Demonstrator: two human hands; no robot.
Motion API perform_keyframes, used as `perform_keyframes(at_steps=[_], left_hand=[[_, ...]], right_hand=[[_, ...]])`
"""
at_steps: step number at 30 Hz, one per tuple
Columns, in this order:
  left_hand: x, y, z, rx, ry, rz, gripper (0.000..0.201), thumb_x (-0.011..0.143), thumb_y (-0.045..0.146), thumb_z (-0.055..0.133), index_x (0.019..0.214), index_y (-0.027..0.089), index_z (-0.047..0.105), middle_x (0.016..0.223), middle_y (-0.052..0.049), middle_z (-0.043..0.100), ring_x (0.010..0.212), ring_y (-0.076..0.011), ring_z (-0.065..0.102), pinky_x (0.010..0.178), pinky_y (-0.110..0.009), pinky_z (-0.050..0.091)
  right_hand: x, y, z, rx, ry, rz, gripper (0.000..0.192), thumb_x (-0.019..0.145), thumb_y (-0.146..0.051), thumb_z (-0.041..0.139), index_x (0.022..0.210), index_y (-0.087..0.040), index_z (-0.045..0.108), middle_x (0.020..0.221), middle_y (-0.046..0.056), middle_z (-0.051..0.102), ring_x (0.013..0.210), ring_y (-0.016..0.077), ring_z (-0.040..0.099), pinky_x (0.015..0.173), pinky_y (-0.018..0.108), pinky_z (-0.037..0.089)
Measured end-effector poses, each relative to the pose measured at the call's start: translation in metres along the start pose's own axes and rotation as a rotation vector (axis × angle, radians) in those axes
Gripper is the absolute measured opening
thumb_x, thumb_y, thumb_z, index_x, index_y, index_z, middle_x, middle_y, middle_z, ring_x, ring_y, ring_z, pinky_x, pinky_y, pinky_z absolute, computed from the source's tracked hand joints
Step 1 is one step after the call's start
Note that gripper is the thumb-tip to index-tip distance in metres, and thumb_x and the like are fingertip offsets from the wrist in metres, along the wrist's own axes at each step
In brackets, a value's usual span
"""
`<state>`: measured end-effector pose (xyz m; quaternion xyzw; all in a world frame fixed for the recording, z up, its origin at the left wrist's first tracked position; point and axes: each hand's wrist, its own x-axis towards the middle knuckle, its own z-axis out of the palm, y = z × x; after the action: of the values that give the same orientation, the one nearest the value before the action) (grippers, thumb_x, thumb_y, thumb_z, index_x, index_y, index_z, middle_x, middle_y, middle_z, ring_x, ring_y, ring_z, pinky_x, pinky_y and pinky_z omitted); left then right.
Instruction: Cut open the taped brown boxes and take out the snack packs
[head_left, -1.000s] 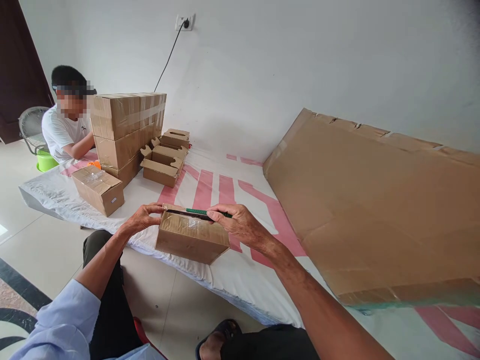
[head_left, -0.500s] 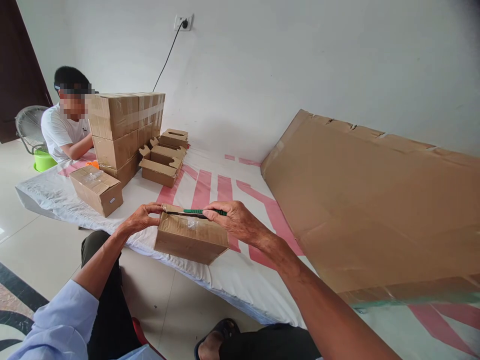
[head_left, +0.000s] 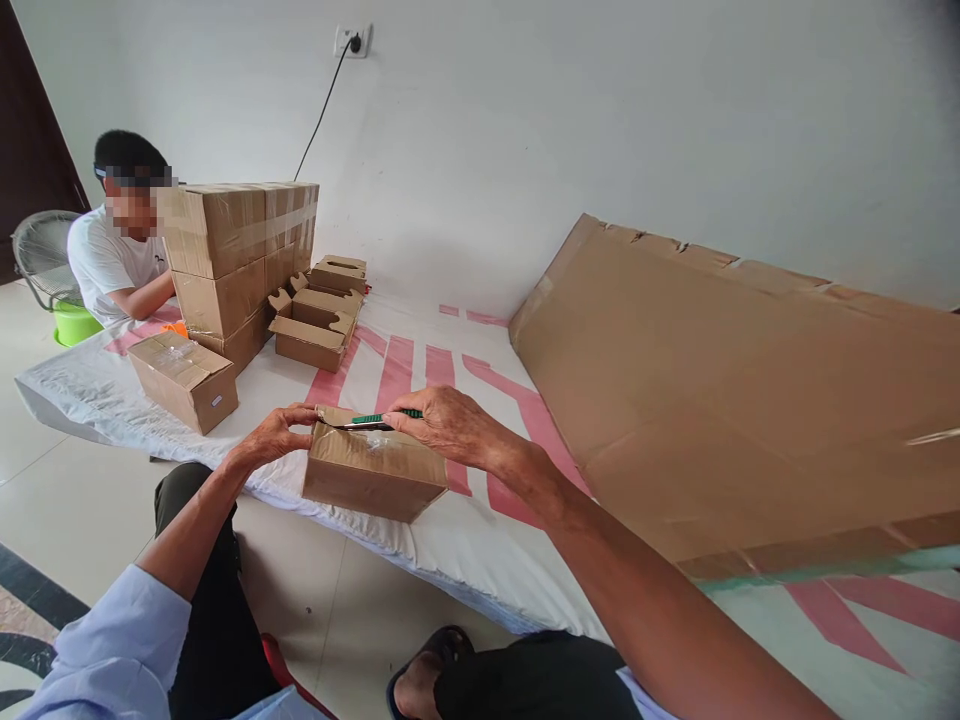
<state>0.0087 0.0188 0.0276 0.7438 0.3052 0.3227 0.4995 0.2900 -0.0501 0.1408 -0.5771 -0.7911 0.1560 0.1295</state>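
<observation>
A small closed cardboard box (head_left: 371,482) lies near the front edge of the cloth-covered surface, with clear tape across its top. At its left end, the fingers and thumb of my left hand (head_left: 279,434) grip the upper corner. My right hand (head_left: 450,425) is closed around a green utility knife (head_left: 369,420), held nearly level over the box top. The knife's blade points left toward my left fingertips; whether it touches the cardboard I cannot tell.
Another taped box (head_left: 184,378) sits to the left, before a stack of cartons (head_left: 232,260). Open cut boxes (head_left: 315,330) stand beside the stack. A large cardboard sheet (head_left: 720,390) leans at the wall on the right. A person (head_left: 120,245) is behind the stack.
The knife has moved a little toward the left end of the box, its tip now lower by my left fingers. The whole view has shifted slightly.
</observation>
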Motion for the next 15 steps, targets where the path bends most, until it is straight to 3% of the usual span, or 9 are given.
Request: perform_keyframes(at_steps=[5,8,13,15], left_hand=[[0.001,-0.003,-0.001,0.01,0.018,-0.039,0.043,0.077,0.034,0.088,0.119,0.029,0.088,0.146,-0.008,0.072,0.143,-0.0379,0.058,0.129,-0.049,0.033],[0.003,0.002,-0.001,0.02,0.023,-0.036,0.042,0.076,0.038,0.088,0.117,0.028,0.089,0.145,-0.009,0.072,0.144,-0.0378,0.057,0.129,-0.048,0.036],[0.006,0.016,-0.005,0.167,0.013,-0.018,0.051,0.08,0.058,0.083,0.12,0.025,0.087,0.149,-0.011,0.072,0.141,-0.0405,0.061,0.127,-0.054,0.041],[0.006,0.01,-0.015,0.275,0.029,-0.018,0.06,0.081,0.071,0.077,0.119,0.026,0.087,0.148,-0.012,0.073,0.141,-0.0427,0.063,0.125,-0.058,0.045]], right_hand=[[-0.007,-0.003,-0.012,-0.093,-0.038,0.017,0.041,0.098,-0.041,0.047,0.063,-0.023,0.058,0.061,-0.002,0.04,0.057,0.0136,0.031,0.062,0.034,0.023],[-0.011,0.004,-0.014,-0.104,-0.061,0.037,0.04,0.099,-0.038,0.047,0.063,-0.023,0.058,0.059,-0.003,0.036,0.057,0.0133,0.028,0.061,0.034,0.021],[-0.006,-0.002,-0.011,-0.185,-0.014,0.025,0.035,0.1,-0.033,0.054,0.069,-0.021,0.065,0.066,0.0,0.056,0.064,0.0142,0.044,0.065,0.032,0.025],[-0.003,-0.002,-0.016,-0.186,-0.043,0.008,0.037,0.103,-0.035,0.055,0.071,-0.02,0.066,0.072,0.001,0.062,0.067,0.0144,0.046,0.064,0.031,0.026]])
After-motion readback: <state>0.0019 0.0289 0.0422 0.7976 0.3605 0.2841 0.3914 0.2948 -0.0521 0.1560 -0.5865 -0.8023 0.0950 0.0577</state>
